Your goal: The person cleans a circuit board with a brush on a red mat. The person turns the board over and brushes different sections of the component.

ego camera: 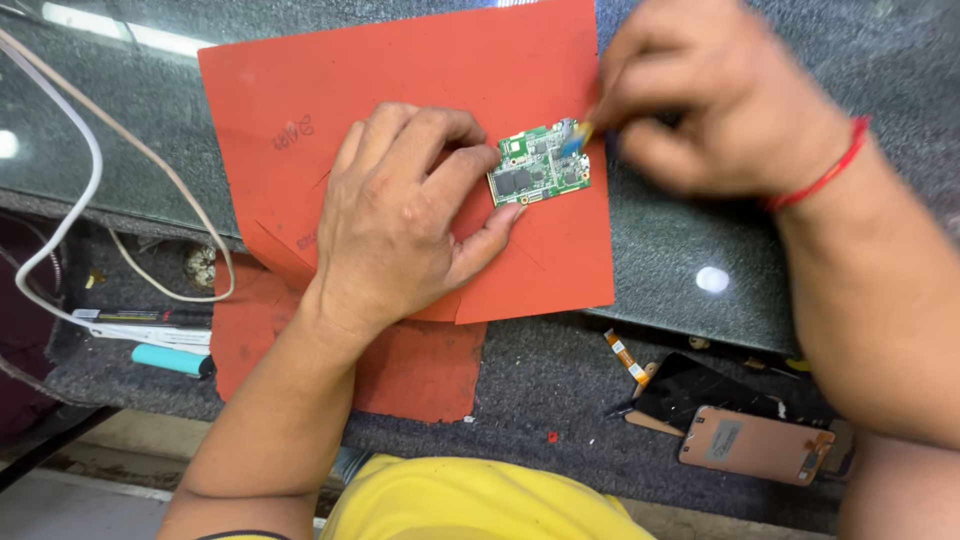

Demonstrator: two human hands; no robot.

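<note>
A small green circuit board [538,165] lies on an orange-red mat [420,70]. My left hand [405,215] rests flat on the mat and pins the board's left edge between forefinger and thumb. My right hand [710,95] is blurred and closes on a small tool with a blue and yellowish tip [577,137] that touches the board's upper right corner. A red thread is tied around my right wrist.
White and beige cables [70,215] loop at the left. A teal-capped tube [172,359] and a pen lie at the lower left. A phone screen panel [755,445], a dark glass panel [700,390] and a flex strip [627,357] sit at the lower right.
</note>
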